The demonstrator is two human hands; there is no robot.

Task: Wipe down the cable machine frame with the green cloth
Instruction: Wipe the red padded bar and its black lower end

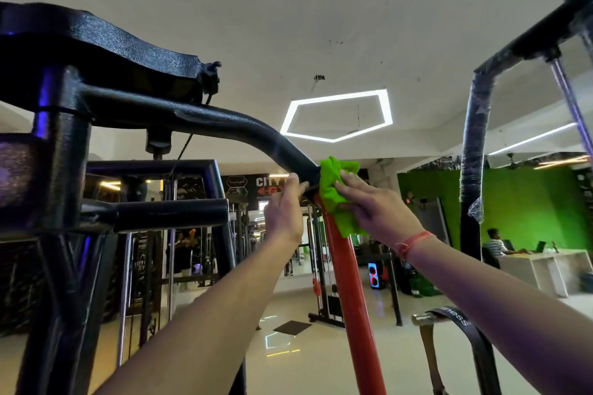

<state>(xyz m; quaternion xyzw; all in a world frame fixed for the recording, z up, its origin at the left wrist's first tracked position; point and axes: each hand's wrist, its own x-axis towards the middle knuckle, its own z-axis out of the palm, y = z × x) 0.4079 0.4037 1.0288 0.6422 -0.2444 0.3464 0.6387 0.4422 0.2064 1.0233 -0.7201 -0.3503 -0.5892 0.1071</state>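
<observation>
Right now my right hand (375, 207) presses the cloth (339, 194) flat against the joint where the black bar (224, 120) meets the red post (348, 282), fingers spread over the bunched fabric, part of it hanging below my palm. My left hand (284, 207) sits just beside it, fingers curled around the end of the bar to steady me. The step, as I judge it, is wiping this junction. To do it well I'd wrap the cloth around the tube rather than dab one face, keep firm pressure through the palm, and draw it in long strokes down the post, then back along the bar toward my left hand, shifting that hand clear first. The loose tail could snag at the weld, so I'd gather it in.
</observation>
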